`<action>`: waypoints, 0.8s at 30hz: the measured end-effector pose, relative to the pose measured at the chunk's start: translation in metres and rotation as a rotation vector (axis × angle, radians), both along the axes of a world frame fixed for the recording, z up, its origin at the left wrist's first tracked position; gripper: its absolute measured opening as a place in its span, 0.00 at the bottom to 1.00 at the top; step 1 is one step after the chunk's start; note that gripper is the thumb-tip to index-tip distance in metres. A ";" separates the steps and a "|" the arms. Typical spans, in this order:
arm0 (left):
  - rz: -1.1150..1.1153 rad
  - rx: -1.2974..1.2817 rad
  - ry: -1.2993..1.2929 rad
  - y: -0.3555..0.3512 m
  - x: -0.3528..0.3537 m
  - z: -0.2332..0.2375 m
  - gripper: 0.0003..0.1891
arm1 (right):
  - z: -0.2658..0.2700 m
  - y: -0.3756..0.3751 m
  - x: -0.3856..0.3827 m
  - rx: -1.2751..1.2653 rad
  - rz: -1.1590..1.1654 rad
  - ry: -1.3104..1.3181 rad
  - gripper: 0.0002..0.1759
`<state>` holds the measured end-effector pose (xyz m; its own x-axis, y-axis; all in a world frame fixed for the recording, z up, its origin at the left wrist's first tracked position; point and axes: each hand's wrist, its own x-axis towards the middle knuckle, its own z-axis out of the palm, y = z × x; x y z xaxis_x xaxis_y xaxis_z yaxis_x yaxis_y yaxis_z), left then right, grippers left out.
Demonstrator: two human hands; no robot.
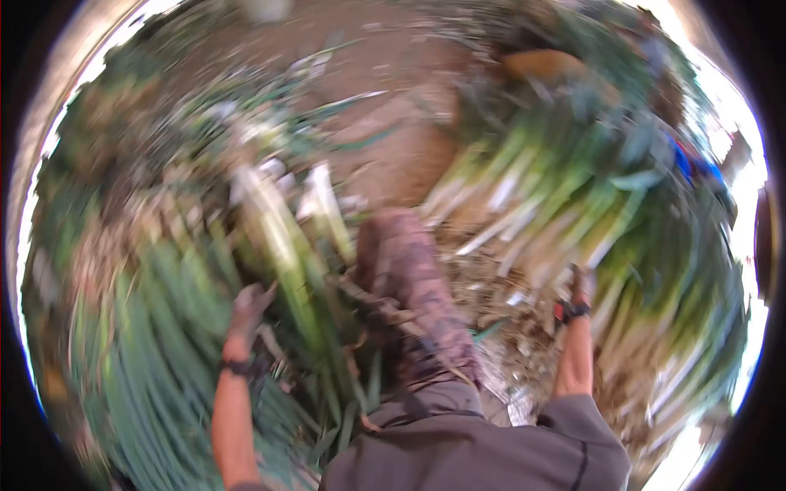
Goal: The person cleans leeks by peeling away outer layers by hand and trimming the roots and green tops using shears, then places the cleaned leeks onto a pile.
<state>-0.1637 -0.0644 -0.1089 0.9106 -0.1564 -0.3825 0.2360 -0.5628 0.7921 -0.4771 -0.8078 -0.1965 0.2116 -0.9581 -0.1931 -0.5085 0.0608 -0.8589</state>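
While the L hand (248,309) is at the leafy L leek pile (155,335) and the R hand (580,286) is by the R leek pile (557,180), can't tell if either's gripping or spread b/c blur. Pale bucket-ish thing (267,9) up top's cut off, so idk what's inside tbh.

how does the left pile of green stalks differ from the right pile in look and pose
The left pile shows mostly dark green leaves, while the right pile shows far more white stalk. The left pile's leaves trail toward the picture's bottom; the right pile's leaves spread toward its right edge, pale ends toward the middle. Both are loose heaps of long leafy stalks, blurred in this view.
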 end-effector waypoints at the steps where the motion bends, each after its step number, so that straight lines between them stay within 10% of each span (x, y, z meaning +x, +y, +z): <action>1: 0.059 -0.092 0.034 -0.002 -0.007 -0.012 0.23 | 0.010 0.007 0.018 -0.147 -0.072 0.187 0.28; 4: -0.084 -0.028 -0.043 -0.012 -0.013 -0.047 0.26 | 0.000 -0.006 0.066 -0.589 0.075 0.414 0.34; 6: 0.079 -0.010 -0.055 -0.035 -0.015 -0.043 0.28 | 0.031 0.010 0.127 -0.293 0.458 0.199 0.32; 8: 0.165 0.143 0.009 -0.044 -0.003 -0.067 0.33 | 0.120 0.155 0.199 -0.210 0.647 -0.267 0.21; 11: 0.157 0.219 -0.029 -0.058 -0.007 -0.050 0.35 | 0.181 0.319 0.257 0.134 1.134 -0.342 0.19; 12: 0.173 0.223 -0.010 -0.050 -0.008 -0.049 0.34 | 0.227 0.408 0.279 -0.004 1.502 0.080 0.16; 13: 0.172 0.233 0.007 -0.045 -0.006 -0.048 0.33 | 0.181 0.433 0.299 -0.014 1.614 -0.120 0.13; 19: 0.205 -0.022 -0.118 0.000 -0.005 -0.033 0.20 | 0.077 0.520 0.391 -0.541 1.611 0.359 0.23; 24: 0.127 0.067 -0.041 0.016 -0.011 -0.010 0.09 | 0.063 0.541 0.389 -0.488 1.451 0.580 0.40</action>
<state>-0.1750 -0.0483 -0.1192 0.9367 -0.0144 -0.3499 0.2766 -0.5823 0.7644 -0.0886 -0.2665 -0.1333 0.9474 -0.0240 -0.3191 -0.1370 -0.9316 -0.3367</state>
